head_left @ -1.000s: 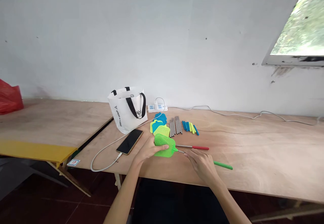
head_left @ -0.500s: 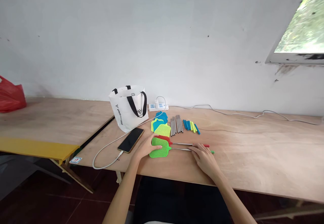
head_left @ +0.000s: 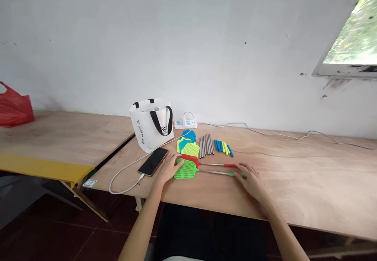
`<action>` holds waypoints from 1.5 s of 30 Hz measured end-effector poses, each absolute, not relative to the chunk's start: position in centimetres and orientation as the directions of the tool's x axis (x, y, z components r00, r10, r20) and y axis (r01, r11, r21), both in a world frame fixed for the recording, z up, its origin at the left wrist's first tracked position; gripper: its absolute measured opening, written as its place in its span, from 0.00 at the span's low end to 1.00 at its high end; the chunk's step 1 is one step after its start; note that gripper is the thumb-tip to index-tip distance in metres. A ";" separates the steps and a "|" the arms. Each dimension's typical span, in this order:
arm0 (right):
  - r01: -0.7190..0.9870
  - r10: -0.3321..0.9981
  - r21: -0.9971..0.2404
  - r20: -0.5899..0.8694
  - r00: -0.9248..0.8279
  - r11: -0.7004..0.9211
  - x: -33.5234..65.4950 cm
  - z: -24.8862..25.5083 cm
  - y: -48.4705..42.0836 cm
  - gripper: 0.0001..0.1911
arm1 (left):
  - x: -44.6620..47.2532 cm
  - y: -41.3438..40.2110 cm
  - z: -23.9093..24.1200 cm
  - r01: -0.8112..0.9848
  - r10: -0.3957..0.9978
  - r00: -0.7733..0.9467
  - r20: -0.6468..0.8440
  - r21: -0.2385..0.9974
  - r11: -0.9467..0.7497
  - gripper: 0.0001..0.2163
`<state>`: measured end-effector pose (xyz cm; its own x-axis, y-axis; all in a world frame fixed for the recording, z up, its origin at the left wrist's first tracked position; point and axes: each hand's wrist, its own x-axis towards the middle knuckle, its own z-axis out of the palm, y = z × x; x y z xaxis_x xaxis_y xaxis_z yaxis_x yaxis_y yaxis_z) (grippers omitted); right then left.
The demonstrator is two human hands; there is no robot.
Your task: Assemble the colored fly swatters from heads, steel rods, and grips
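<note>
A green fly swatter lies flat on the wooden table, its metal rod running right to a green handle. My left hand rests open beside its mesh head, fingertips touching the left edge. My right hand lies open over the green handle end, fingers stretched flat. Just behind it lies a red fly swatter, whose head is partly under the green one. Further back sit loose mesh heads in yellow and blue, a row of metal rods, and blue and yellow handles.
A phone on a white cable lies left of my left hand. A white tote bag and a power strip stand near the wall. A second table with a red bag is at the left.
The green swatter was lowered and laid flat beside the red one. My left hand let go of its head, and my right hand slid right along the rod to the handle.
</note>
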<state>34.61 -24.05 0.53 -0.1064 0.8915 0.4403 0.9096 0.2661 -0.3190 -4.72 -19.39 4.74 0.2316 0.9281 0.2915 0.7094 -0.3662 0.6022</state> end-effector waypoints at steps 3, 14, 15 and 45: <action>0.899 0.905 -0.373 0.422 -0.056 0.230 35.8 -0.1 -23.7 0.23 | -4.5 -19.4 4.4 0.747 0.931 0.213 0.298 0.564 -0.352 0.13; 0.980 0.884 -0.199 0.452 0.118 -0.030 35.8 -0.9 -24.1 0.18 | -4.7 -19.0 4.4 0.777 0.940 0.205 0.274 0.538 -0.327 0.11; 0.986 0.890 -0.169 0.447 0.091 -0.016 35.8 -1.0 -24.2 0.18 | -4.8 -19.0 4.4 0.784 0.935 0.209 0.286 0.523 -0.335 0.10; 0.998 0.868 -0.058 0.496 0.021 0.009 35.8 -1.3 -24.1 0.16 | -5.2 -18.5 3.6 0.792 0.917 0.216 0.336 0.489 -0.366 0.09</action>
